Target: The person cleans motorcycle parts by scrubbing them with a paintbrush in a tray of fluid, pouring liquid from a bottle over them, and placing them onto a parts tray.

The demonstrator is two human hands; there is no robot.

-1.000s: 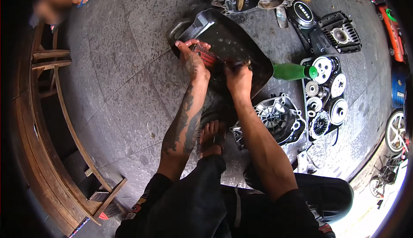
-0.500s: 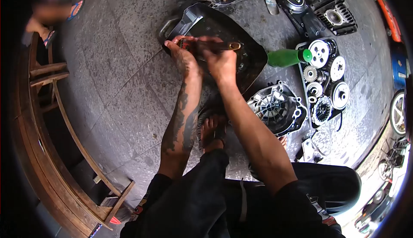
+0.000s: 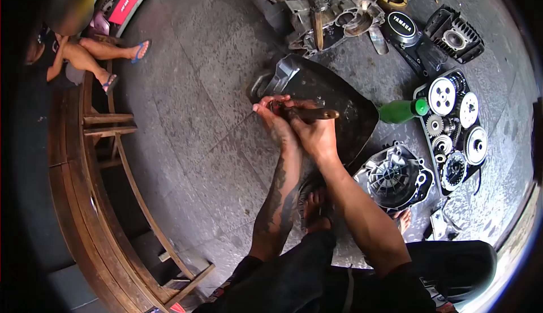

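Both my hands are together over a dark, pan-like tray (image 3: 348,89) on the floor. My right hand (image 3: 317,136) is closed around a wooden-handled brush (image 3: 327,114), its handle end pointing right and its head hidden by my fingers. My left hand (image 3: 274,121) curls around a small dark part (image 3: 277,107) at the tray's left side; fingers cover most of it, so I cannot make out its kind. The brush's head end lies close to this part. Right of the tray, a green bottle (image 3: 399,111) lies on its side.
A metal engine cover (image 3: 393,175) lies below the bottle. Gears (image 3: 475,145) fill a tray at right. Beyond are a Yamaha cover (image 3: 401,24), a finned cylinder (image 3: 454,38) and crankcase parts (image 3: 353,16). A wooden bench (image 3: 73,200) stands left, where a person (image 3: 85,55) sits.
The view has shifted, so the scene sits lower and further right, with more of the seated person showing. My hands stay together over the tray, and the right hand is less blurred.
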